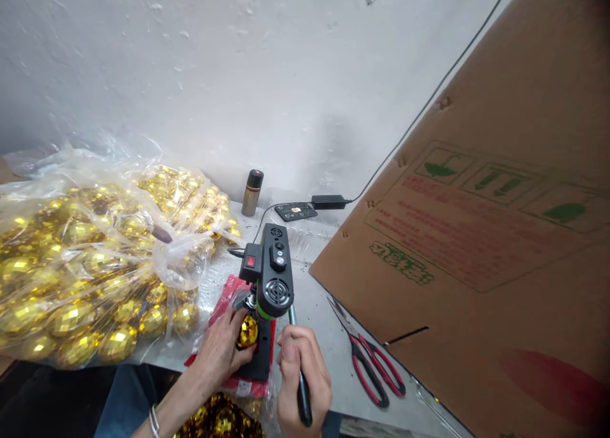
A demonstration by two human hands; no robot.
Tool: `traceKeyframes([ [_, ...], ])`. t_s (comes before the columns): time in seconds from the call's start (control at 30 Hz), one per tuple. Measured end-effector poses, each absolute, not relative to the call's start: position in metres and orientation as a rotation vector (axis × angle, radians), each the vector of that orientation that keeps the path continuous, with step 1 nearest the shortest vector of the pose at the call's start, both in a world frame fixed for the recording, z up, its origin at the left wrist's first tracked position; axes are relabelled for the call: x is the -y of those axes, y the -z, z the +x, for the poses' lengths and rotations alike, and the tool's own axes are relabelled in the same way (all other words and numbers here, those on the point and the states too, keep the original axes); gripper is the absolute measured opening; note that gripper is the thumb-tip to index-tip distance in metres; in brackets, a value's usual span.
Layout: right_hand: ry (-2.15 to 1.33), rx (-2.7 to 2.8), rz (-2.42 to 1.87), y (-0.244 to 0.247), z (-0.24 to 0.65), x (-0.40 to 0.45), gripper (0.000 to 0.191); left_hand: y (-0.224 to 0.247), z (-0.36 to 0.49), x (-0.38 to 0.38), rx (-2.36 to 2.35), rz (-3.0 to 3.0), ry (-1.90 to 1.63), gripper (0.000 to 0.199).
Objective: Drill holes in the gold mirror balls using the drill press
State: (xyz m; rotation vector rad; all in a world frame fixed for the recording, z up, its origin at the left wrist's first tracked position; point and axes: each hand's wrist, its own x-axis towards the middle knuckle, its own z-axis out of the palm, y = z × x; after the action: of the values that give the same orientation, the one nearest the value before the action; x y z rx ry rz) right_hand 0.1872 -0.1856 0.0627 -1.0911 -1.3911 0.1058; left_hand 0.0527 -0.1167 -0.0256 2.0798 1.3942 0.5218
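Note:
A small black bench drill press [275, 266] with a red switch stands on a red plastic sheet [229, 298] on the table. My left hand [222, 346] grips a gold mirrored ball [248, 332] between thumb and fingers, low over the machine's black base [261, 362]. The ball sits under or just beside the machine's head; its upper contact is hidden. My right hand [302, 374] is wrapped around the black-gripped lever [304, 400], whose metal rod runs up to the machine's right side.
Clear plastic bags of gold balls [86, 285] fill the left. Red-and-black scissors [369, 355] lie at right, beside a large cardboard box [476, 234]. Behind stand a dark-capped bottle [252, 193], a phone-like black slab [295, 212] and a power adapter [328, 201]. More gold balls [219, 419] lie below the table edge.

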Motion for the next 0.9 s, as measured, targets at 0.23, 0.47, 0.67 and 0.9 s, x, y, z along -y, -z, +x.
traceKeyframes([
  [0.23, -0.099, 1.404, -1.074, -0.061, 0.189, 0.185, 0.027, 0.022, 0.058, 0.119, -1.422, 2.083, -0.524, 0.047],
  [0.47, -0.194, 1.248, -1.121, -0.071, 0.175, 0.191, 0.029, 0.045, 0.069, 0.115, -1.397, 2.076, -0.773, 0.046],
  [0.67, -0.206, 1.228, -1.156, -0.066, 0.171, 0.194, 0.030, 0.051, 0.070, 0.115, -1.364, 2.013, -0.749, 0.047],
  [0.9, -0.079, 1.270, -1.143, -0.044, 0.176, 0.191, 0.029, 0.053, 0.072, 0.116, -1.386, 1.997, -0.782, 0.048],
])
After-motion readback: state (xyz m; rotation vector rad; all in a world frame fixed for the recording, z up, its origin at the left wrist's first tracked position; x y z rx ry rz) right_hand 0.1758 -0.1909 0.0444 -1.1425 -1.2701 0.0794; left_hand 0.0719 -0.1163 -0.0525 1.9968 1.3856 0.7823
